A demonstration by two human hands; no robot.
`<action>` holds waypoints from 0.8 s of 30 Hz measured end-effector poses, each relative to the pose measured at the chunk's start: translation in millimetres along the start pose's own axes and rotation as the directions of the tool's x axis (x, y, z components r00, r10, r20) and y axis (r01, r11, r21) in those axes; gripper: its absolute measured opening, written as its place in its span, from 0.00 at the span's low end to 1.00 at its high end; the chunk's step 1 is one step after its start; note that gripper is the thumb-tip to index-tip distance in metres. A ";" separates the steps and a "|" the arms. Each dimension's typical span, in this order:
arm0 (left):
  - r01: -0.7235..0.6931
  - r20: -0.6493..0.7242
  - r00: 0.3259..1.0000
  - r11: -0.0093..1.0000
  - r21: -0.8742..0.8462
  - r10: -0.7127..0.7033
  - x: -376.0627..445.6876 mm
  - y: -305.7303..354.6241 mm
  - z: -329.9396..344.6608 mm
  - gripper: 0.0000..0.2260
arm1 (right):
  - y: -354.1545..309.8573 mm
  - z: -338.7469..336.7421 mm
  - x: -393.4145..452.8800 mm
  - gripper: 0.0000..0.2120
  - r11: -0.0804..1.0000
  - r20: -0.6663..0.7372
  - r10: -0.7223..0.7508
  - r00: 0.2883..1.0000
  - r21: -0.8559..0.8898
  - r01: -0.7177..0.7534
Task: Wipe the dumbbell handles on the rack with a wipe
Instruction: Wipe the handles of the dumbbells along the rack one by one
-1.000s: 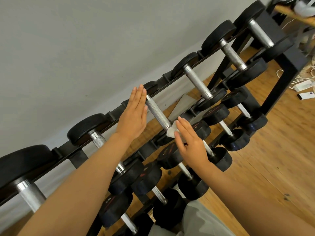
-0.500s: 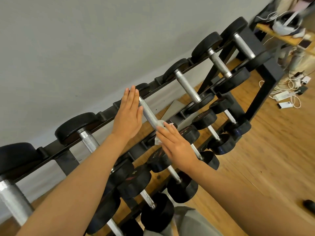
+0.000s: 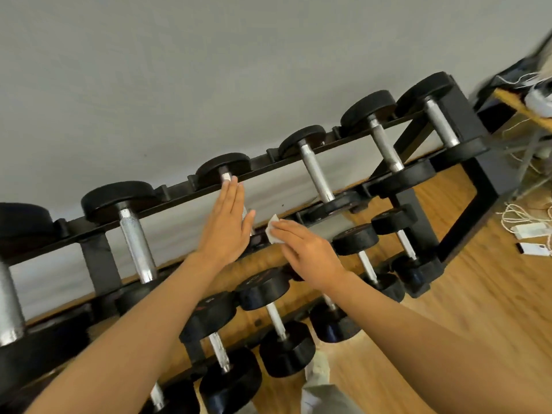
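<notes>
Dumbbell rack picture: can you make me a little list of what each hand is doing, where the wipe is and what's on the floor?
left hand: flat, fingers straight, laid over a top-row dumbbell handle
right hand: presses the wipe with straight fingers
wipe: white, beside the left hand
rack: black, several rows of dumbbells
floor: wood, white cables at right

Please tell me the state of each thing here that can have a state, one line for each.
left hand: open, fingers straight, lying flat over a top-row dumbbell handle
right hand: fingers straight, pressing on the wipe
wipe: crumpled under the right fingertips, beside the covered handle
covered handle: mostly hidden by the left hand
other dumbbells: resting on the rack, untouched
</notes>
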State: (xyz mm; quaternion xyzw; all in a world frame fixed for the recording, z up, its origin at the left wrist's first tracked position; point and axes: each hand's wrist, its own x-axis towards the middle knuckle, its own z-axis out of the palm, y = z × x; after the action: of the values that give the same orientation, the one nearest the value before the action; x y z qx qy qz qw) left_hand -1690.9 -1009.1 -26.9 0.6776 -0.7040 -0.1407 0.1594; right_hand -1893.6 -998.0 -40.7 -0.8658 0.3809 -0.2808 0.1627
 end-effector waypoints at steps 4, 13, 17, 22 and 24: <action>0.056 -0.012 0.998 0.998 -0.008 -0.056 2.7 29.8 8.8 0.28 | 39.7 -30.5 -5.1 0.16 0.999 0.030 -0.033 0.999 0.028 0.032; 0.010 0.001 1.000 0.998 0.061 -0.010 31.7 72.2 22.6 0.27 | 108.8 -75.9 5.6 0.14 1.000 -0.036 -0.007 0.999 0.018 0.008; -0.041 -0.007 0.999 0.993 0.111 0.042 67.6 78.5 20.4 0.27 | 127.2 -77.2 23.2 0.18 0.999 0.000 0.028 1.000 0.030 -0.028; -0.168 0.020 0.986 0.964 0.208 0.168 121.8 77.8 24.3 0.26 | 140.4 -76.4 46.5 0.19 0.996 0.067 0.078 0.995 0.040 -0.081; -0.219 0.026 0.975 0.953 0.210 0.219 138.4 74.3 28.0 0.25 | 148.3 -74.0 55.3 0.18 0.997 0.084 0.063 0.995 0.040 -0.066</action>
State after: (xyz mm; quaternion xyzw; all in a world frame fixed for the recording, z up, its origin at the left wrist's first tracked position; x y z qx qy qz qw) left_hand -1774.4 -1144.8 -16.9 0.6083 -0.7860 -0.0472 0.1001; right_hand -1992.4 -1142.0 -35.7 -0.8602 0.3955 -0.2476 0.2058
